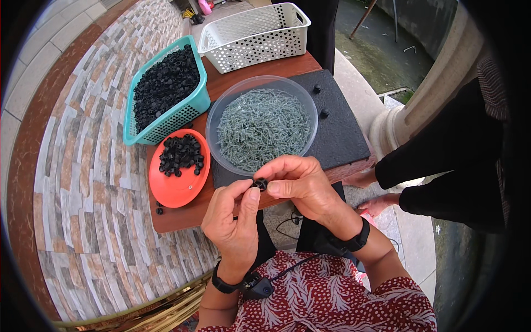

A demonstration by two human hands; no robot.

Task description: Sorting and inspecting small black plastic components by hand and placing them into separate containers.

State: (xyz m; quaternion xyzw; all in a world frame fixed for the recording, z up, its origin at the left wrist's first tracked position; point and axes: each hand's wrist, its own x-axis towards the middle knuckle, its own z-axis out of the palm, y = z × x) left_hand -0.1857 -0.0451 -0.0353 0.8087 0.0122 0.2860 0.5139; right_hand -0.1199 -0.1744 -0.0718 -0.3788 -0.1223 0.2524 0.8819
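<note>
The thumbs and index fingers of the left hand and the right hand are meeting in a closed pinch, both gripping one black plastic cap just beyond the near edge of a reddish-brown wooden table. Taking the cap as the clock's centre, a clear round bowl is sitting at twelve, and a black slab is lying at one to two. A red-orange plate is resting near ten, a teal basket is standing toward eleven, and a white perforated basket is standing at twelve, behind the bowl. Farther out, stone-patterned flooring is spreading at nine, a pale pillar is rising at two, and a person in black trousers is standing barefoot at three.

The cap is looking small, round and dark, fingertips partly covering it. Two black pieces are lying on the slab; plate and teal basket are holding uncountable more, and the bowl is holding uncountable slender greenish translucent pieces.
</note>
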